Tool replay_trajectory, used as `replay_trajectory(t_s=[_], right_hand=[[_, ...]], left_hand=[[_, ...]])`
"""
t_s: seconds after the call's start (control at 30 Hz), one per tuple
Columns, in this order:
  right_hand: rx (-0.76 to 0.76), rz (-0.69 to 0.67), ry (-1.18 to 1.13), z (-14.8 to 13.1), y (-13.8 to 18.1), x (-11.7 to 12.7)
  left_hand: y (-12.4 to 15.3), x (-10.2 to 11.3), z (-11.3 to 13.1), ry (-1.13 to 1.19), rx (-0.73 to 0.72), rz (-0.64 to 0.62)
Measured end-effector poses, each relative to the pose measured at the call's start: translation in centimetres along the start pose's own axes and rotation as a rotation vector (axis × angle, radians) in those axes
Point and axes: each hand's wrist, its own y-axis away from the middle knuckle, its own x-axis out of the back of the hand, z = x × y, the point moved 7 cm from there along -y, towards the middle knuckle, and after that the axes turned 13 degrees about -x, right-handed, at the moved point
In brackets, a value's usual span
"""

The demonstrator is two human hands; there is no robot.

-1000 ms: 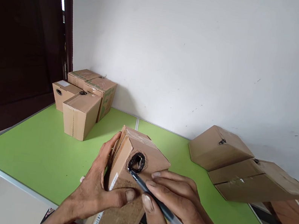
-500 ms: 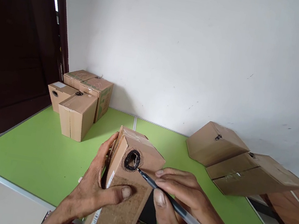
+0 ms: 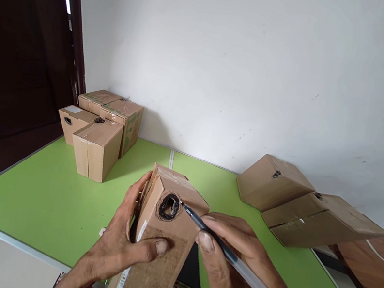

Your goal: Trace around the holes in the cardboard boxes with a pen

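My left hand (image 3: pixel 128 239) grips a small cardboard box (image 3: pixel 153 265) along its left side, thumb lying across the face towards me. A hole (image 3: pixel 170 206) in that face is ringed with thick black ink and loose scribbled lines. Between thumb and fingers, my right hand (image 3: pixel 231 259) pinches a pen (image 3: pixel 219 247) with a dark grip and a clear barrel. The pen's tip rests at the upper right of the black ring. Partly hidden behind the box lies a flat black object (image 3: pixel 191 272), whose kind I cannot make out.
Several cardboard boxes (image 3: pixel 97 148) stand at the back left of the green table (image 3: pixel 32 196). More boxes (image 3: pixel 277 185) sit at the right, near the white wall (image 3: pixel 228 61). A dark door (image 3: pixel 17 46) is on the far left, and a brown wooden surface (image 3: pixel 376 273) is at the right.
The pen tip has moved up from the ring's lower right to its upper right. My left hand keeps its hold on the box, and the view has shifted slightly.
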Motion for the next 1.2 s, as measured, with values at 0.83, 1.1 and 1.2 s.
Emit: replay_trajectory(t_s=[0.83, 1.1, 1.2], right_hand=[[-0.397, -0.533, 1.080, 29.3, 6.0, 4.7], [-0.676, -0.484, 1.090, 23.7, 5.8, 3.1], [-0.823, -0.519, 1.078, 21.5, 7.7, 0.6]], left_hand=[[-0.2, 2.7, 0.2, -0.203, 0.085, 0.071], [-0.3, 3.1, 0.2, -0.235, 0.070, 0.089], [-0.2, 2.9, 0.5, -0.249, 0.080, 0.106]])
